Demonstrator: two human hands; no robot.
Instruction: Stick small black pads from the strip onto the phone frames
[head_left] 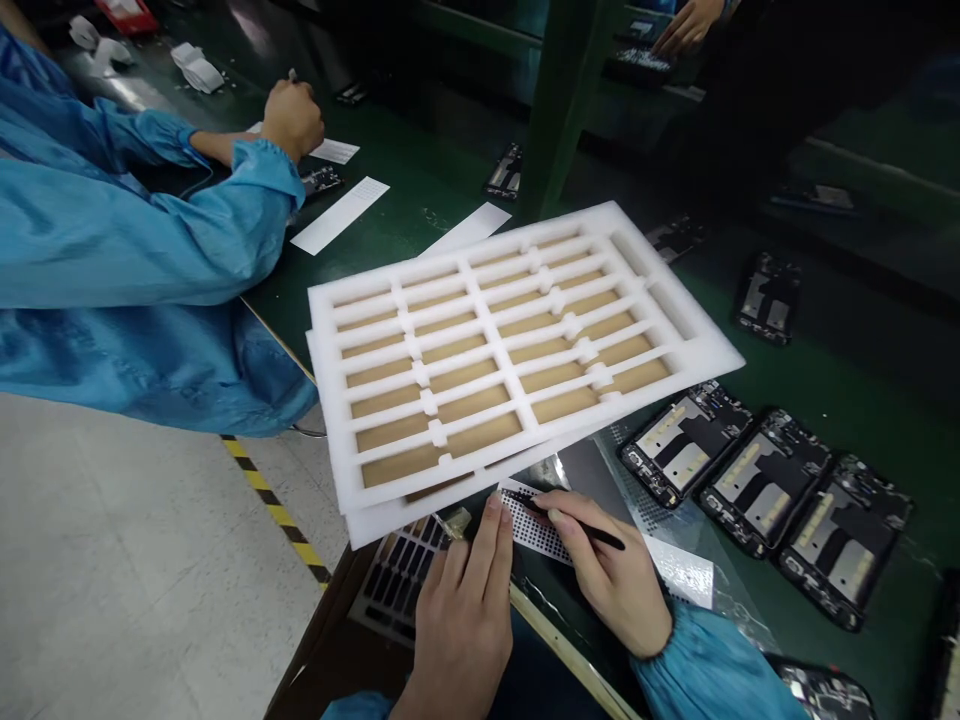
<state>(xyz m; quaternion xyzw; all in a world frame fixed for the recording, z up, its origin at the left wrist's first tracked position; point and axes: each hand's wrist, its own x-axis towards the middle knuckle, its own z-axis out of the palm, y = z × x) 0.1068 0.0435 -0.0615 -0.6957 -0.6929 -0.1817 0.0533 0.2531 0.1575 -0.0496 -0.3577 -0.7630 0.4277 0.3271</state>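
Observation:
My right hand [611, 575] is closed round black tweezers [600, 535], whose tip points left over a white sheet of small black dots [544, 538]. The fingers of my left hand [465, 600] lie stretched out flat at the left end of that sheet. Just beyond both hands, a white foam tray [487, 335] with rows of slots rests on a second foam sheet, tilted across the bench edge. To the right, several opened phone bodies [769, 480] lie side by side, their inner parts showing.
At the left, a co-worker in a blue sleeve [150, 220] works at the green bench [405, 210]. White label strips [341, 215] lie there. A green post [566, 100] rises behind the tray. Below the bench edge, an open box [375, 660] holds a tray of dark pieces.

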